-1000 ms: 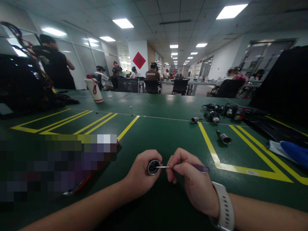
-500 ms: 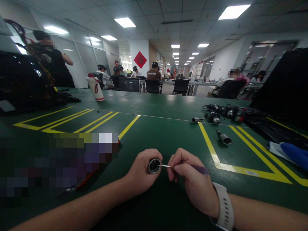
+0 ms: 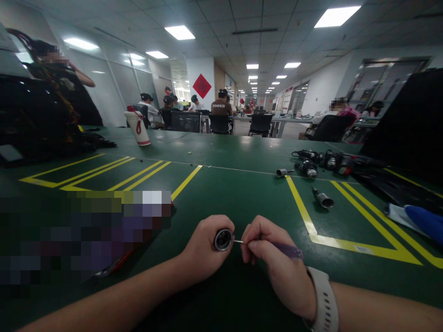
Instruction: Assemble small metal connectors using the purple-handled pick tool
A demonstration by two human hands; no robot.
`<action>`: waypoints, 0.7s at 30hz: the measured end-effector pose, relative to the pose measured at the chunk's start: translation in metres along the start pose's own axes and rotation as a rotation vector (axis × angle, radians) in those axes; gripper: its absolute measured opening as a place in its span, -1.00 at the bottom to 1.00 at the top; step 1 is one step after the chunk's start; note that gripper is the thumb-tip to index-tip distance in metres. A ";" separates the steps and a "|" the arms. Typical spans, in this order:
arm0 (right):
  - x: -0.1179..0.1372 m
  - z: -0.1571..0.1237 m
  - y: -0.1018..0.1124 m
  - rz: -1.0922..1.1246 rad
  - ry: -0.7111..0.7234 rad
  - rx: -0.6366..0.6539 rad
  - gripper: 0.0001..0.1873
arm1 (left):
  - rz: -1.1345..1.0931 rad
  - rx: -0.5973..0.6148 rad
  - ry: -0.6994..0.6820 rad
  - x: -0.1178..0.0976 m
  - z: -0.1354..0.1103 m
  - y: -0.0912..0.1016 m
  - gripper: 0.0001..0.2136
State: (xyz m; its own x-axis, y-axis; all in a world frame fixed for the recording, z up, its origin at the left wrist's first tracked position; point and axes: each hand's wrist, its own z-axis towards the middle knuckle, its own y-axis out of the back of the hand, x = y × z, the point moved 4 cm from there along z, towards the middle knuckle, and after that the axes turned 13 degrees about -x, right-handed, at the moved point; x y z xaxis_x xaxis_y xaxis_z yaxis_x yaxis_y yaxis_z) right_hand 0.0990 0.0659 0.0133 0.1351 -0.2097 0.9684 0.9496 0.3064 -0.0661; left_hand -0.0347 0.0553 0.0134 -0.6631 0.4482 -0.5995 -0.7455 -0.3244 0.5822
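Observation:
My left hand is wrapped round a small metal cylinder whose round open end faces me. My right hand pinches a thin tool with a purple handle; its metal tip reaches into the cylinder's opening. Both hands rest low over the green table, close together near the front edge. A white watch sits on my right wrist.
Loose metal parts and a cluster of black and red tools lie to the right between yellow lines. A blue object is at far right. A white cup stands back left. People sit at desks behind; one stands at left.
The tool tip has slid slightly deeper toward the cylinder and my hands shifted a little. The standing person at left moved further left and raised an arm.

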 end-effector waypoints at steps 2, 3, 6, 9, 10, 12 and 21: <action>-0.005 0.001 -0.001 0.092 -0.046 0.005 -0.89 | -0.030 0.005 0.010 -0.001 0.001 0.000 -0.90; -0.008 0.002 -0.002 0.143 -0.068 0.006 -0.89 | -0.043 0.007 0.018 -0.001 0.001 0.000 -0.90; -0.013 0.004 -0.003 0.249 -0.105 0.009 -0.90 | -0.067 0.009 0.027 -0.002 0.001 0.000 -0.90; -0.013 0.003 -0.002 0.265 -0.104 0.000 -0.90 | -0.067 0.003 0.019 -0.003 0.001 0.000 -0.89; -0.011 0.003 -0.001 0.248 -0.095 -0.004 -0.90 | -0.063 0.000 0.016 -0.003 0.001 0.001 -0.89; -0.008 0.001 -0.001 0.184 -0.065 -0.009 -0.89 | -0.045 -0.005 0.012 -0.003 0.000 0.001 -0.89; -0.001 0.000 0.001 0.026 0.038 0.007 -0.87 | -0.013 0.008 -0.005 0.001 -0.001 0.000 -0.89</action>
State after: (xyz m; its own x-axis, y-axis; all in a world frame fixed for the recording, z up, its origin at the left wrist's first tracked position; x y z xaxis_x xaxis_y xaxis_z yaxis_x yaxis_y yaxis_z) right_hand 0.1001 0.0668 0.0126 0.1706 -0.2369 0.9564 0.9437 0.3185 -0.0894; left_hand -0.0354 0.0544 0.0123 -0.6530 0.4565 -0.6043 -0.7536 -0.3117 0.5787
